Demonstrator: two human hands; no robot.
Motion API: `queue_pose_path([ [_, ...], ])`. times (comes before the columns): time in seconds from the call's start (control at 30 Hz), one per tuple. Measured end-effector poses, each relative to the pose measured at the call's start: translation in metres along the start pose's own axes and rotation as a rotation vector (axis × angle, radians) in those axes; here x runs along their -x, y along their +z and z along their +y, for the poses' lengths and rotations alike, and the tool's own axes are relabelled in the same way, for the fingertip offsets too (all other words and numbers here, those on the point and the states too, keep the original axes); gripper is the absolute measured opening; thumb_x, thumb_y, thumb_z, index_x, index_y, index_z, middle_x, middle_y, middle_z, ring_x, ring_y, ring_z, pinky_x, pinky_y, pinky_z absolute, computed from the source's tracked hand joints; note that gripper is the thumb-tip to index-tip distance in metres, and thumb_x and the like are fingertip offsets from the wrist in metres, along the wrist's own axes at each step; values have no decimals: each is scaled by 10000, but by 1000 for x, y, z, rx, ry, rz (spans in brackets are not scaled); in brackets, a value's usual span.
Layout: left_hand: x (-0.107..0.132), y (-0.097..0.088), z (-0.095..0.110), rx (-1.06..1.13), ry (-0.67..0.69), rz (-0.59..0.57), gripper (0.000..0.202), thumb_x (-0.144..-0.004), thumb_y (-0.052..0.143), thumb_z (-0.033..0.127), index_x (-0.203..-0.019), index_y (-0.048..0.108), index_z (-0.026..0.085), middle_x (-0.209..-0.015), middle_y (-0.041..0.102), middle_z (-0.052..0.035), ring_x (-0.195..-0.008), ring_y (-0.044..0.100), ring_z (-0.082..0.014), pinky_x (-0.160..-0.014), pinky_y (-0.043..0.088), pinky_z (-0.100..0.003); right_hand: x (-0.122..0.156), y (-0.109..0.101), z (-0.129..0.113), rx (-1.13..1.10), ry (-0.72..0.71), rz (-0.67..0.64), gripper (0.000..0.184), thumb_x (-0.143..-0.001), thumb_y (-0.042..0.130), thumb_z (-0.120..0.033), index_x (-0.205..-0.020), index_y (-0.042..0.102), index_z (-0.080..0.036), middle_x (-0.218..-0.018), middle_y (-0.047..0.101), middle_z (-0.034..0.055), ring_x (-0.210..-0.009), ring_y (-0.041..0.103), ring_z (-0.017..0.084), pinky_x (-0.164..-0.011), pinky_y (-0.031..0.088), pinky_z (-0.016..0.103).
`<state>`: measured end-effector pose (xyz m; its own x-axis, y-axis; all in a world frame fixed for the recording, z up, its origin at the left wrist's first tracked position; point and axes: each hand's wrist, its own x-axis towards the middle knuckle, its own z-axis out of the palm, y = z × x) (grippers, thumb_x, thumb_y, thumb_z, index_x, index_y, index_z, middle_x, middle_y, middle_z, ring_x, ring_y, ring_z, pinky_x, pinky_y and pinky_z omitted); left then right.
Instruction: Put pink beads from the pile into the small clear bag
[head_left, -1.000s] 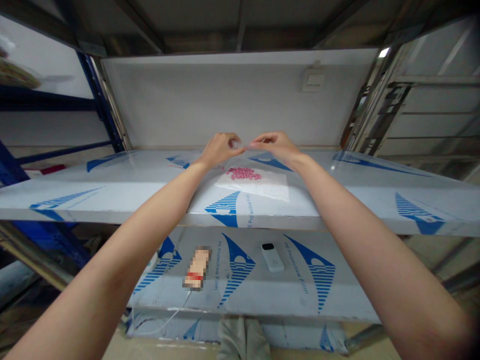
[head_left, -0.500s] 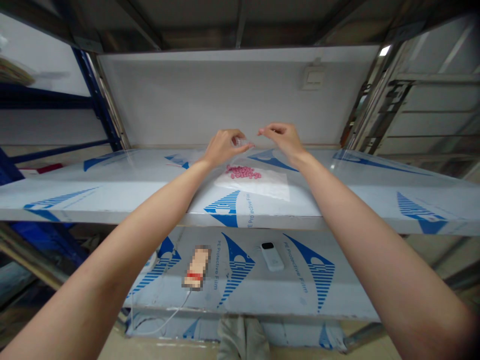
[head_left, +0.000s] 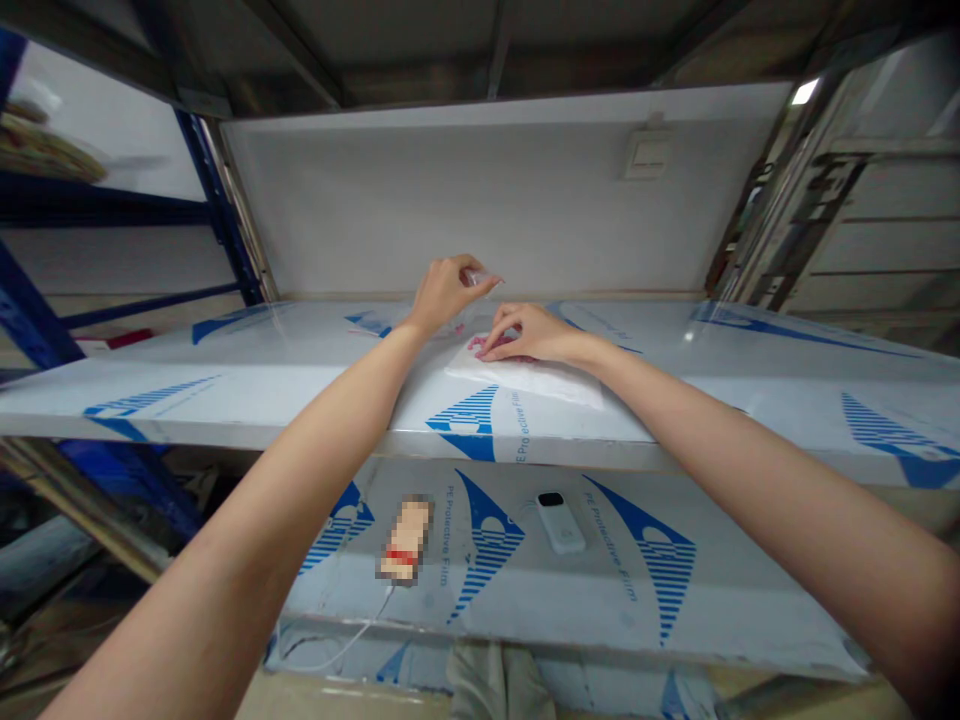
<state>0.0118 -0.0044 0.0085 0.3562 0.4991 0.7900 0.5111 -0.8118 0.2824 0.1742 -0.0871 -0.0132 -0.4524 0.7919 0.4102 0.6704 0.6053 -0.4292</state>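
down on the lower shelf [head_left: 600, 600] there's a white gadget [head_left: 559, 522] and a pixelated blurry item [head_left: 405, 538], both out of reach of the action. up on the film-covered shelf [head_left: 225, 390], the right hand [head_left: 529, 335] has its fingers curled down on the pink pellets [head_left: 484, 343], which sit on a white plastic sheet [head_left: 525, 378]. can't tell if it's gripping any. the left hand [head_left: 446, 295] pinches a tiny clear plastic bit [head_left: 480, 277] up near the back. looks like a pick-and-sort step, and those right fingers must lift before the pile is reachable.
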Motion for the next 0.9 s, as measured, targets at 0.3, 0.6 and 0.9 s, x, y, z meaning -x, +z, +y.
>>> queue_pose_path([
  [0.3,1,-1,3,-23,3,-44,311,-808,679,458,-939,698,176,-906,721,-80,-811,633,-182,-771,470,-285,-9,-11,3,-17,36,376,136,-733,737,-375,-791,760,-255,-848,643,50,-793,499,200,-747,398,363],
  [0.6,4,6,33,47,124,-99,330,-820,665,481,-944,696,176,-903,717,-66,-830,628,-175,-790,471,-291,-11,-33,16,-1,105,661,174,-761,696,-367,-850,744,-226,-876,679,63,-811,517,209,-756,415,354],
  [0.9,2,4,21,62,65,-61,360,-796,701,494,-954,693,170,-953,717,-87,-843,630,-180,-816,473,-299,-9,-37,13,46,65,828,249,-887,552,-426,-932,710,-239,-928,644,67,-903,553,221,-777,405,350],
])
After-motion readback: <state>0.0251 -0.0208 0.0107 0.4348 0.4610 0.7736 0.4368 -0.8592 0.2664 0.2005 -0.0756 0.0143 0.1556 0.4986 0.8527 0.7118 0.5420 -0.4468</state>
